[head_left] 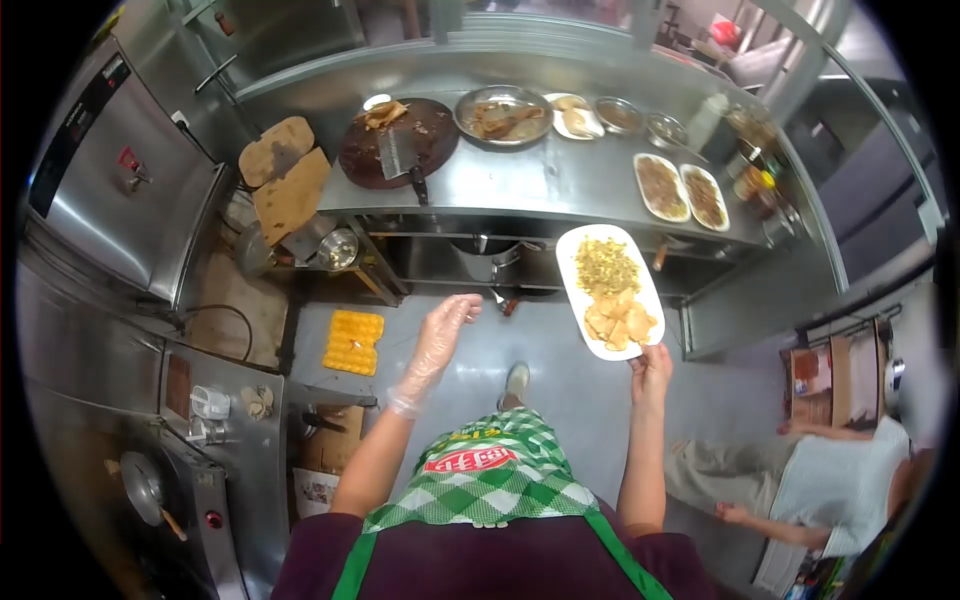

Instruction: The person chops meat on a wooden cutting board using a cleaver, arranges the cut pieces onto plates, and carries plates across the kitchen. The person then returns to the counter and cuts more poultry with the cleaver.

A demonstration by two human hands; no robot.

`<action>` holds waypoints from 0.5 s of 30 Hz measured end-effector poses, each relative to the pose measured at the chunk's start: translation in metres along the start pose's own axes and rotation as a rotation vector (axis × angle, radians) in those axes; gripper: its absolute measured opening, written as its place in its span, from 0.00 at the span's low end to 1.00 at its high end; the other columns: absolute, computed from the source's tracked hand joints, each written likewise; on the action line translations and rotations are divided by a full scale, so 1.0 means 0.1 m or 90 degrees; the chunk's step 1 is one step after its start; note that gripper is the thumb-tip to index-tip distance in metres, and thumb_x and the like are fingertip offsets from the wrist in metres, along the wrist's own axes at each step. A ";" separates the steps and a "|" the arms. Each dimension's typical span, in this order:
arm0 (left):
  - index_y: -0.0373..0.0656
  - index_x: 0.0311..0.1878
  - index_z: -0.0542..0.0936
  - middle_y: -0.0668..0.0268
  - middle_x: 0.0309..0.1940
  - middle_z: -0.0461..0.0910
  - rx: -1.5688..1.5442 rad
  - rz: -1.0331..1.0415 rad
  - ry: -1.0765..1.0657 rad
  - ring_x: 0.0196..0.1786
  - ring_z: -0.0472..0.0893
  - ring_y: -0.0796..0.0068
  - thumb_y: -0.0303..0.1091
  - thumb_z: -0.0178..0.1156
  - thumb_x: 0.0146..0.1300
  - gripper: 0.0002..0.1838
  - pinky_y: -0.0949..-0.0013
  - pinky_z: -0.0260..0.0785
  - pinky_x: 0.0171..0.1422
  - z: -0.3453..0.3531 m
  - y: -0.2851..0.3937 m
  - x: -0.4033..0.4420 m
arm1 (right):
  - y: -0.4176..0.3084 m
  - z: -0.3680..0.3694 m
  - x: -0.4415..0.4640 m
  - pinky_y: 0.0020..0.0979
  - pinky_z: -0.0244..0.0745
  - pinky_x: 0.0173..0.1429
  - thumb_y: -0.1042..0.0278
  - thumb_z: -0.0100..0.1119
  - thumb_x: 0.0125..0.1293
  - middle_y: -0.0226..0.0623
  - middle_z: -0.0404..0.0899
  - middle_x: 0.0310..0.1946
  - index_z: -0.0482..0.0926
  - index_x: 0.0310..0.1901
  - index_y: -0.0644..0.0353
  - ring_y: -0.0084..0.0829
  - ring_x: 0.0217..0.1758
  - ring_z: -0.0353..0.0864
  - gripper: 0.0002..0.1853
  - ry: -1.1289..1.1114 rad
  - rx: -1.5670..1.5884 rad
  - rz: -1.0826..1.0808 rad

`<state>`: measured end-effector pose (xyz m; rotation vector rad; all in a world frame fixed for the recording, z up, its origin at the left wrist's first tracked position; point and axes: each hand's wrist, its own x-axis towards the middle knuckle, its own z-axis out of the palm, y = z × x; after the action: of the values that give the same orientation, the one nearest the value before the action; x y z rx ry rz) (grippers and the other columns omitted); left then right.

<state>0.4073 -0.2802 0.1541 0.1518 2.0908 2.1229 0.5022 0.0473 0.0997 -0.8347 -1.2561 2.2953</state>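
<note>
My right hand (650, 372) grips the near end of a long white plate (573, 272), its thumb and fingers at the rim. On the plate lie a heap of chopped yellow-green food (607, 266) at the far end and pale golden slices (618, 322) at the near end. My left hand (445, 335), in a clear plastic glove, hangs in the air left of the plate, holding nothing. Its fingers are loosely bent and partly apart. Beyond both hands is the steel counter (520, 185), with a cleaver (397, 155) on a round dark chopping board (365, 172).
On the counter stand a metal bowl (503, 138) of food, a white plate (574, 122) and two oval dishes (661, 190) of brown food. A yellow egg tray (353, 342) lies on the floor. Another person (840, 485) is at right. A pan (142, 488) sits at left.
</note>
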 end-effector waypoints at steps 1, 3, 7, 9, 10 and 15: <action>0.34 0.49 0.77 0.63 0.43 0.80 -0.010 -0.009 0.008 0.45 0.78 0.75 0.37 0.48 0.70 0.16 0.72 0.69 0.51 -0.01 -0.07 0.15 | 0.05 0.08 0.27 0.28 0.75 0.39 0.76 0.52 0.57 0.33 0.78 0.37 0.71 0.39 0.60 0.24 0.37 0.78 0.08 0.006 -0.013 0.001; 0.34 0.48 0.77 0.63 0.43 0.80 -0.002 -0.011 0.019 0.45 0.78 0.75 0.38 0.49 0.70 0.16 0.72 0.69 0.51 -0.16 -0.21 0.55 | 0.20 0.19 0.80 0.24 0.70 0.34 0.75 0.53 0.57 0.31 0.77 0.35 0.72 0.40 0.59 0.21 0.34 0.76 0.08 0.023 -0.041 -0.002; 0.35 0.48 0.77 0.64 0.43 0.79 0.022 -0.035 0.066 0.46 0.77 0.76 0.40 0.48 0.70 0.18 0.72 0.68 0.51 -0.49 -0.22 1.32 | 0.45 0.54 1.72 0.23 0.68 0.33 0.74 0.54 0.57 0.29 0.77 0.34 0.72 0.40 0.58 0.20 0.33 0.75 0.08 0.036 -0.059 0.015; 0.35 0.48 0.77 0.65 0.43 0.79 0.060 -0.071 0.102 0.46 0.77 0.77 0.41 0.48 0.70 0.18 0.73 0.68 0.51 -0.65 -0.07 1.62 | 0.54 0.66 2.13 0.24 0.70 0.35 0.73 0.54 0.58 0.31 0.78 0.35 0.72 0.40 0.58 0.21 0.34 0.76 0.08 0.036 -0.050 0.022; 0.36 0.49 0.78 0.66 0.42 0.79 0.075 -0.043 0.099 0.46 0.76 0.78 0.42 0.49 0.69 0.18 0.74 0.67 0.52 -0.77 -0.06 1.79 | 0.58 0.71 2.30 0.25 0.71 0.36 0.73 0.54 0.58 0.31 0.78 0.36 0.72 0.41 0.58 0.22 0.35 0.77 0.08 0.037 -0.048 0.026; 0.37 0.51 0.76 0.63 0.44 0.80 0.272 -0.047 0.167 0.49 0.77 0.73 0.41 0.51 0.68 0.18 0.71 0.66 0.56 -1.21 0.31 2.34 | 0.74 0.93 2.90 0.28 0.74 0.40 0.72 0.56 0.59 0.33 0.79 0.38 0.72 0.41 0.60 0.25 0.38 0.79 0.09 0.018 -0.034 0.020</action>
<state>0.1537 -0.3568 0.1734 -0.1627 2.6311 1.7041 0.2199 0.1218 -0.0151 -0.9088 -1.3051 2.2751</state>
